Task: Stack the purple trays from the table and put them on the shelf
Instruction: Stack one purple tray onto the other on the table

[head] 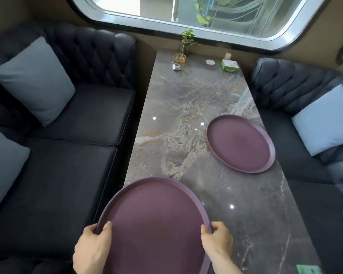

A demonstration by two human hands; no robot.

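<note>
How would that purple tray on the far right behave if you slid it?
The far tray is probably stiff: its thin rim keeps an even round shape. It would likely slide easily, since the marble table looks glossy. Being flat and low, it is unlikely to tip or roll.

Dark tufted sofas (pixel 91 107) flank a marble table (pixel 186 107) under a window (pixel 186 8).

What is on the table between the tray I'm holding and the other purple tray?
Nothing: in the head view, only bare marble table lies between the held tray and the far tray.
</note>
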